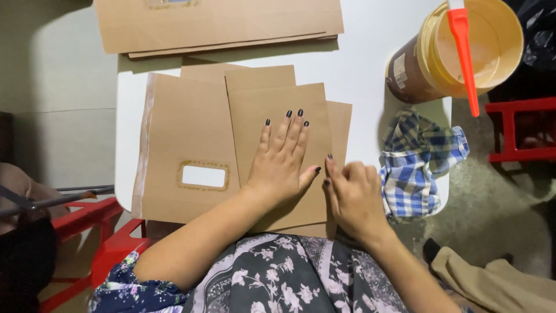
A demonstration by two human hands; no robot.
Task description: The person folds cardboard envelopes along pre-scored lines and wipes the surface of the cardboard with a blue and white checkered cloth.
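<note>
On the left of the white table (359, 69) lies a flat brown paper envelope with a rectangular window cut-out (185, 156), glue stains ringing the opening; it looks already glued, I'd judge. Overlapping it, a fanned stack of plain brown paper sheets (278, 110) waits beneath the left hand (281, 165), fingers spread and pressed flat on the top sheet. The right hand (353, 197) curls, fingertips pinching the sheet's right edge; folding seems only begun. Further right sit a crumpled blue checked cloth (420, 162) and a tan plastic tub with an orange-handled brush (463, 46).
</note>
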